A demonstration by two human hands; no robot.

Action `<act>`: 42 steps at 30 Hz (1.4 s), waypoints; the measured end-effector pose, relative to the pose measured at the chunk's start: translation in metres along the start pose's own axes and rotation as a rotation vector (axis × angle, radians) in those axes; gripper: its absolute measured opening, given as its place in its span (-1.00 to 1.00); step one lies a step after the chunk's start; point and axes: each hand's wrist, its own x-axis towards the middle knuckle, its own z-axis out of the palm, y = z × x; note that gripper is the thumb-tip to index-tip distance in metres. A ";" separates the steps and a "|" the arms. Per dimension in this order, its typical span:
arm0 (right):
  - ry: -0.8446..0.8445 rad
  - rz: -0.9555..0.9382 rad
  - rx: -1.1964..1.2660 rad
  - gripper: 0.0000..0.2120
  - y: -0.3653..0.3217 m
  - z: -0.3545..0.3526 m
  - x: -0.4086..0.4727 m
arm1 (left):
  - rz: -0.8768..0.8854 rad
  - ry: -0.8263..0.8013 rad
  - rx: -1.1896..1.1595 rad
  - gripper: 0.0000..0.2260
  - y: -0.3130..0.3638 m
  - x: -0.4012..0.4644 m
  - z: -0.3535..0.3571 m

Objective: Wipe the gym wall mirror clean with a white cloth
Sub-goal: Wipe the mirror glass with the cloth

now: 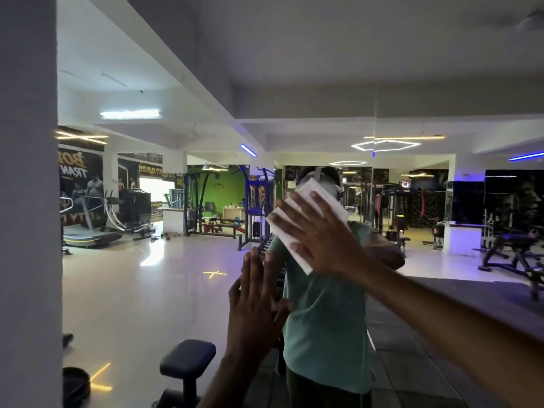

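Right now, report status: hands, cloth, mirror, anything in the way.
Right hand flat, pressing white cloth on mirror. Left hand open, fingers straight, at the glass. Nothing blocking.

Dim interior, mixed light. White tube light point(129, 114) on the ceiling at left glows with soft bloom; hexagon ceiling lights point(385, 144) and blue strip lights point(248, 150) show in the mirror point(294, 83). Pale floor point(141, 284) carries a glossy sheen and yellow cross reflections. Both hands sit dark, underexposed. Whole frame soft, slightly smeared. Wide-angle bending of lines toward the edges.
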 end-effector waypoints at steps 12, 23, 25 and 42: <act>0.005 0.221 0.025 -0.33 -0.037 0.005 -0.027 | -0.015 -0.049 -0.009 -0.13 -0.002 -0.002 -0.003; 0.079 0.691 0.080 -0.27 -0.068 0.015 -0.104 | -0.017 -0.005 0.044 -0.26 0.005 -0.052 0.024; -0.029 0.371 0.131 -0.23 -0.133 0.032 -0.130 | -0.038 -0.033 0.060 -0.21 -0.002 -0.076 0.029; -0.124 0.186 0.106 -0.27 -0.148 0.033 -0.065 | 0.060 -0.166 0.155 0.06 -0.052 -0.098 0.034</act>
